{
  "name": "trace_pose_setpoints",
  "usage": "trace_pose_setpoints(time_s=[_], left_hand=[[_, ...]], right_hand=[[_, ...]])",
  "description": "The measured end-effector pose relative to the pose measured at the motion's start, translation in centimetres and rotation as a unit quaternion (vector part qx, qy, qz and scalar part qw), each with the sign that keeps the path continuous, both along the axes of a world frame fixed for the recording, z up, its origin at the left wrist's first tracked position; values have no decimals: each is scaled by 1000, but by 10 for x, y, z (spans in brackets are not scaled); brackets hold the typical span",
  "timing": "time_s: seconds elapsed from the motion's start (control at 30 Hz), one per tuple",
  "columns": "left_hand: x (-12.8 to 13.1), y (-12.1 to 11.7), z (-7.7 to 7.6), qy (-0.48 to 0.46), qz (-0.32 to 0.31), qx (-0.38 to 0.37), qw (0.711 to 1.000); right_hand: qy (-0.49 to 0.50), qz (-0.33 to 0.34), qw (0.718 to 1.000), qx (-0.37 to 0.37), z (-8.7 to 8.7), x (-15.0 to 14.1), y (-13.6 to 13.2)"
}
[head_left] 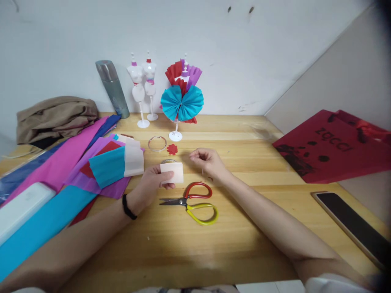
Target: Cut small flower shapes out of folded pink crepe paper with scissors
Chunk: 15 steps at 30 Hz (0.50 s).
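Note:
My left hand [154, 181] pinches a small pale pink piece of crepe paper [176, 171] above the middle of the table. To its right hovers my right hand [207, 160], apart from the paper, with fingers curled and thumb and forefinger together; whether something tiny is between them I cannot make out. Scissors [183, 202] with one red and one yellow handle lie just below the hands. Beyond the paper are a red paper flower [172, 149] and a thin ring of wire or tape [157, 143]. Another round item is partly hidden behind the pale paper.
Coloured crepe paper [106, 162] and a white box [24, 207] cover the left side. Behind stand two white mini mannequins [138, 91], a third dressed in pleated paper [182, 103], and a flask [113, 89]. A red bag [332, 150] and phone [351, 228] are at right.

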<state>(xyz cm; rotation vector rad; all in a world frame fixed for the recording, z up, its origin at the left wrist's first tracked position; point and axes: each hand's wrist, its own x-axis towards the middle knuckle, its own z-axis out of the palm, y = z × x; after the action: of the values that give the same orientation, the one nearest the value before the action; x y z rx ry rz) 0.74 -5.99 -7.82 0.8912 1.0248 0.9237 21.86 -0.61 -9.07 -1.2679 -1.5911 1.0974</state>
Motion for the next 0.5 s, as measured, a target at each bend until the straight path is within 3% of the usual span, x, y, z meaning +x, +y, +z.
trace_pose_setpoints(time_s=[0.33,0.5], left_hand=[[4,-3,-7,20,-29,-4,999],[2,-1,-8,17,-29,-11,999]], right_hand=[[-135,-37,990,-11,-8,-33,85],[-226,-31,974,-13,-13,-40,102]])
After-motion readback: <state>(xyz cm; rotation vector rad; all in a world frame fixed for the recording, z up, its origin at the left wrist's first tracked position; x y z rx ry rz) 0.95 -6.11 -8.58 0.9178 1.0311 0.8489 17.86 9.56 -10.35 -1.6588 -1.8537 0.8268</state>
